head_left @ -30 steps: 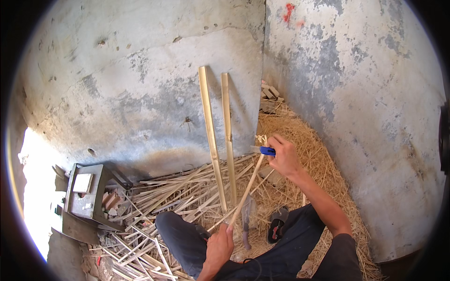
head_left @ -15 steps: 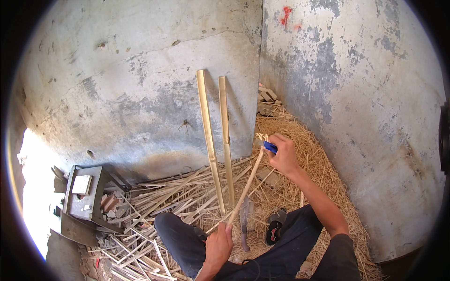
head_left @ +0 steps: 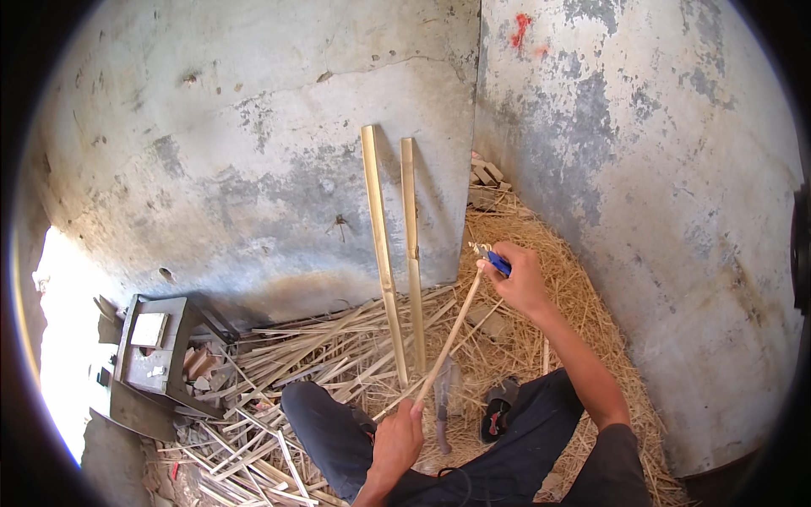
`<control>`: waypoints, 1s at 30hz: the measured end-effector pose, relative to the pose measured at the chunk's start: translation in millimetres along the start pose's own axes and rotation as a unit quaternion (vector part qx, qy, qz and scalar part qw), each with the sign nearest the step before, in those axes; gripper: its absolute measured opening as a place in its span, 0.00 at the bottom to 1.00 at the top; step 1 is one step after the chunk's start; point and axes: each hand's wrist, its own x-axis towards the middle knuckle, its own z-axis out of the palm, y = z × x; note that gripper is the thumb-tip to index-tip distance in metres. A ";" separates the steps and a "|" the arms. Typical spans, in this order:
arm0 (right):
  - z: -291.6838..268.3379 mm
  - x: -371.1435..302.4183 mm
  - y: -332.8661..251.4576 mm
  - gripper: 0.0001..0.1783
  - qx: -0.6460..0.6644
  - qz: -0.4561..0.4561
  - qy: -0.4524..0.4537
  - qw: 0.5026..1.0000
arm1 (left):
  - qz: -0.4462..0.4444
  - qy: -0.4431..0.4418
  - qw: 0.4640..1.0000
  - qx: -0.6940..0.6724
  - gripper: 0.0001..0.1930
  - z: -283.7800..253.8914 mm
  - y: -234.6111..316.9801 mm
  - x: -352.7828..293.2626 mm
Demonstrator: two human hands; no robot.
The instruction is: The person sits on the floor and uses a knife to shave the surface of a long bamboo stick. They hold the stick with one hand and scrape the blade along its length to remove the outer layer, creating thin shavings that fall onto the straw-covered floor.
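Observation:
My left hand point(head_left: 397, 439) is closed around the lower end of a thin bamboo strip point(head_left: 451, 345), which slants up and away to the right. In my right hand point(head_left: 521, 283) is a knife with a blue handle point(head_left: 499, 264), its short blade at the strip's far end. Curled pale shavings point(head_left: 478, 248) stand at that end beside the blade. The fingers of my right hand partly cover the knife, and the thumb lies close to the strip.
Two split bamboo lengths point(head_left: 378, 203) point(head_left: 410, 211) lean on the worn wall point(head_left: 279, 152). Loose bamboo strips point(head_left: 338, 329) cover the ground at left, straw-like shavings point(head_left: 549, 270) at right. A dark wooden stool-like piece point(head_left: 175, 338) lies near the bright opening. My shoe point(head_left: 498, 414) rests among shavings.
My right hand and the knife have shifted slightly right, and the blue handle is tilted differently at the strip's end. My left hand keeps its hold. The whole view has shifted a little.

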 end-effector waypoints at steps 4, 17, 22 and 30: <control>-17.5 7.2 7.3 0.15 0.051 0.129 -0.085 0.987 | -0.005 -0.032 0.997 -0.066 0.18 -3.7 -4.1 -3.6; -38.5 0.6 81.3 0.14 0.387 0.241 0.028 0.890 | -0.096 -0.199 0.906 -0.362 0.25 -1.8 -52.9 -9.4; -48.5 -5.6 75.8 0.22 0.279 0.260 0.038 0.924 | -0.128 -0.261 0.877 -0.383 0.26 -16.3 -43.1 -8.0; -36.4 -37.4 33.9 0.20 0.185 0.090 -0.038 0.978 | -0.170 -0.275 0.853 -0.410 0.27 -12.6 -48.6 -9.9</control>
